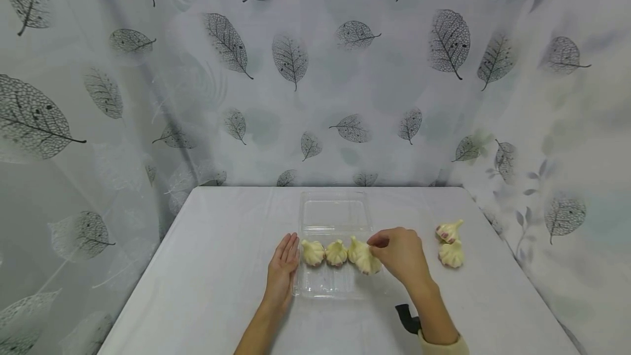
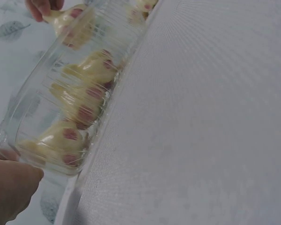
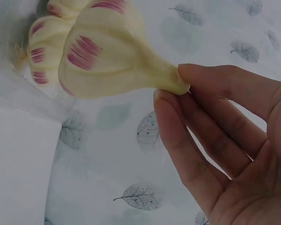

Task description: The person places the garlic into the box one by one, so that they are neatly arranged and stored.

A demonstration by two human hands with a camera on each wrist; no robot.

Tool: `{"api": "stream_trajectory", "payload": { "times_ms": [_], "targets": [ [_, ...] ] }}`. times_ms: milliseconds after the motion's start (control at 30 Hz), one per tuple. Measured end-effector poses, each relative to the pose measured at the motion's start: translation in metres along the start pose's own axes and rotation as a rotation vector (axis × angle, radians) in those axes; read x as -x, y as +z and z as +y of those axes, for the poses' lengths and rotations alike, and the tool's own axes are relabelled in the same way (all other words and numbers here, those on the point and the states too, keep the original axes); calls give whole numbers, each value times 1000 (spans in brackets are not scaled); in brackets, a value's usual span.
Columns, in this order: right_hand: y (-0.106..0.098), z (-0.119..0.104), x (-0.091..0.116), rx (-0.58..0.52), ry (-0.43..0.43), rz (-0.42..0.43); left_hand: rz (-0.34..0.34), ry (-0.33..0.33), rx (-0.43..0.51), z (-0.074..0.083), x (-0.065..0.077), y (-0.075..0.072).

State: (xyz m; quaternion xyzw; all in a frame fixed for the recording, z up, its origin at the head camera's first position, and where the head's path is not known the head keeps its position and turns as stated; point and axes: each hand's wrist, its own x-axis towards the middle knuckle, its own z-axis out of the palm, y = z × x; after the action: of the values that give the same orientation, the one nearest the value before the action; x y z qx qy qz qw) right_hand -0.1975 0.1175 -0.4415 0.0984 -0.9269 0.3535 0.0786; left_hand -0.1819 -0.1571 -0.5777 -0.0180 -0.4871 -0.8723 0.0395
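Spanning the lower head view, the white table [image 1: 197,300] carries a clear container [image 1: 320,286], its lid [image 1: 335,213] laid open on the far side. Left hand [image 1: 282,270]: fingers straight along the container's left side, gripping nothing. Right hand [image 1: 400,253]: thumb and fingertips pinch one garlic bulb [image 3: 105,56] by its stem [image 3: 171,83], at the container's right part. Three seated bulbs [image 1: 337,253] line the container; two loose bulbs [image 1: 451,255] lie right of the hand. Step, judged: adding a fourth bulb to the row. Next move probably calls for settling it beside the third, then releasing the stem. Unclear: third seated bulb, partly behind the held one; contact beneath the held bulb; container's right edge, faint. Left wrist view cuts off the left hand.
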Motion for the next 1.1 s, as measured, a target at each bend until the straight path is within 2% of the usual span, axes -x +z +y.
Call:
{"api": "stream_trajectory", "payload": {
  "times_ms": [333,533,1100],
  "targets": [
    [6,-7,-3,21,9,-122,-21,8,-12,1,1,-1],
    [8,-10,-4,76,5,-180,-22,5,-15,1,2,-1],
    [21,-10,-15,170,-36,-273,-11,9,37,2,0,1]
  ]
}}
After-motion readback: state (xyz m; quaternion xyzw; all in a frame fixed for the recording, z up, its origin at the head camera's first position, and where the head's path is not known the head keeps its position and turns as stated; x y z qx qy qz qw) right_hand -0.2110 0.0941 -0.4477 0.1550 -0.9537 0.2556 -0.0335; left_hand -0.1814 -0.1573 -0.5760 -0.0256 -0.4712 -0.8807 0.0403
